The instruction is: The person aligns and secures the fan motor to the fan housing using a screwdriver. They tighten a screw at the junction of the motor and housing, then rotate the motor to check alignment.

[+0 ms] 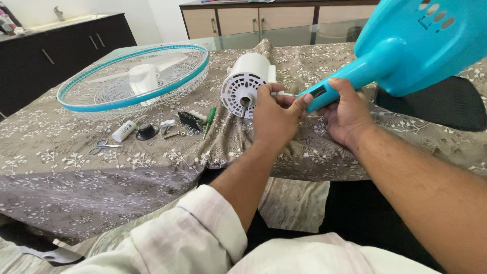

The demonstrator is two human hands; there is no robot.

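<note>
Two bare hands over a floral-clothed table point(76, 193), left hand point(276, 116) pinching a thin white piece beside the white fan motor point(246, 83), right hand point(345, 114) wrapped around the turquoise fan stand neck point(355, 76), fan guard point(133, 76), scissors point(104, 147) and green screwdriver point(209, 121) lying left.

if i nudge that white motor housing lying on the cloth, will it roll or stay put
The white motor housing is cylindrical and lies on its side, so it could roll. The soft, wrinkled tablecloth would probably slow it.
</note>
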